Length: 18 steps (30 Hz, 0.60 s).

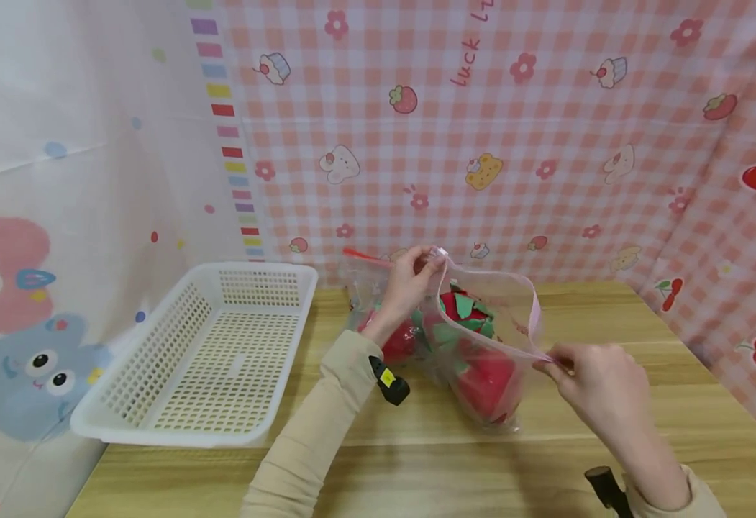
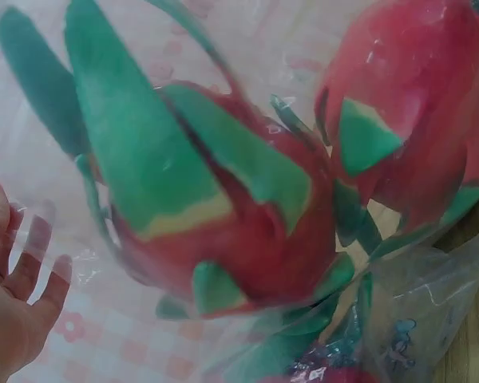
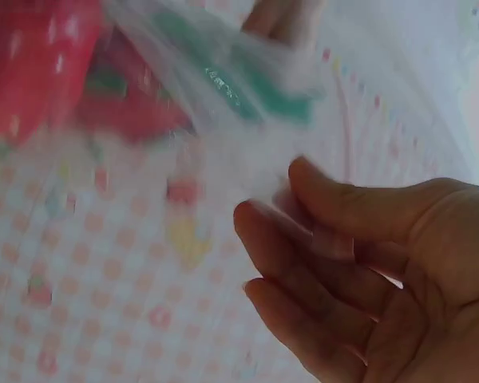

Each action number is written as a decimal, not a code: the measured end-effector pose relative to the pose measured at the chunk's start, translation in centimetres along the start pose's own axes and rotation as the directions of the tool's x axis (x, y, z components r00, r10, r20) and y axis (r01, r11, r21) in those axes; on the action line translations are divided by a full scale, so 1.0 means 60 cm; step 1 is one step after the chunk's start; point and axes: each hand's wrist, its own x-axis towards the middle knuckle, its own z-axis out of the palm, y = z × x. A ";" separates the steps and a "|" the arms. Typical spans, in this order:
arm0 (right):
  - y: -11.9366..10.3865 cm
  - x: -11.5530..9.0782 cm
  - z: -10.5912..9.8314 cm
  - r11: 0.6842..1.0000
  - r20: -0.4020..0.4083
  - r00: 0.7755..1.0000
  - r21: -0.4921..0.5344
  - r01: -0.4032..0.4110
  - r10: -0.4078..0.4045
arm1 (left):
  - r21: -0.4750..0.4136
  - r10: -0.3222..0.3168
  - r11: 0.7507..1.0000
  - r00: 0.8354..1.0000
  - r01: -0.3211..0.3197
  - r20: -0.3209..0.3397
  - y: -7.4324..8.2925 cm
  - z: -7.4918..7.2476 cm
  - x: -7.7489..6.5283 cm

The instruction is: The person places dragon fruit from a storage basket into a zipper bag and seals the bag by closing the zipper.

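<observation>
A clear zip bag (image 1: 507,288) with a pink zip strip gapes at its mouth above the wooden table. Inside are red dragon fruits (image 1: 484,378) with green scales, seen close through the plastic in the left wrist view. My left hand (image 1: 406,284) pinches the mouth's far corner, near a small white piece on the zip. At the near right corner, my right hand (image 1: 604,381) pinches the zip's end between thumb and fingers. Behind my left forearm, a second clear bag (image 1: 361,277) with a red strip holds more red fruit, partly hidden.
A white plastic basket (image 1: 303,316) with a perforated floor stands at the left of the wooden table (image 1: 403,467). A pink checked cloth (image 1: 378,201) hangs behind, and printed cloths hang at both sides.
</observation>
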 end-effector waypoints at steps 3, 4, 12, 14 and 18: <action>0.039 0.008 -0.014 0.999 -0.060 0.997 -0.002 -0.045 0.044 | -0.062 0.011 0.998 0.999 -0.014 -0.036 -0.008 -0.008 0.001; 0.054 0.012 -0.019 0.998 -0.081 0.995 -0.001 -0.060 0.060 | -0.072 0.015 0.997 0.999 -0.018 -0.043 -0.009 -0.010 0.001; 0.144 0.042 -0.019 0.983 -0.193 0.964 0.012 -0.184 0.183 | 0.110 0.045 0.993 0.999 -0.045 0.004 0.004 -0.011 -0.009; 0.155 0.052 -0.012 0.981 -0.209 0.959 0.021 -0.193 0.193 | 0.088 0.045 0.995 0.999 -0.045 -0.007 0.010 -0.005 -0.007; 0.175 0.082 -0.005 0.978 -0.306 0.929 0.042 -0.206 0.209 | 0.034 0.046 0.998 0.998 -0.045 -0.040 0.017 0.008 -0.004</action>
